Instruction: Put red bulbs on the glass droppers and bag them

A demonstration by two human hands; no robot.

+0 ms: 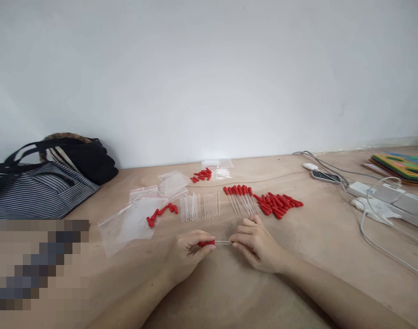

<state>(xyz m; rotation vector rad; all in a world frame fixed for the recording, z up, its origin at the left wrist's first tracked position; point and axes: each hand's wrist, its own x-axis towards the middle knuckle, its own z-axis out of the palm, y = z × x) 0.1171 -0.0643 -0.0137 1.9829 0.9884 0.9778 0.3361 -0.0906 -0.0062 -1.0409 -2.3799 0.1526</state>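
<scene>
My left hand (191,251) pinches a red rubber dropper bulb (206,243) between thumb and fingers. From the bulb a clear glass dropper tube (223,242) runs level to my right hand (253,246), whose closed fingertips grip its other end. Just beyond the hands lie rows of loose clear tubes (188,208), side by side. To their right is a fanned row of droppers (239,197) with red bulbs on their tubes. A heap of loose red bulbs (280,204) sits right of that row. Fingers hide how far the tube sits inside the bulb.
Clear zip bags (133,224) lie at left with several red bulbs (160,213) by them. A smaller bulb pile (201,175) is near the wall. A striped bag (47,187) stands far left. A power strip (394,198), cables, a phone-like device (325,177) and colored boards (400,167) are right.
</scene>
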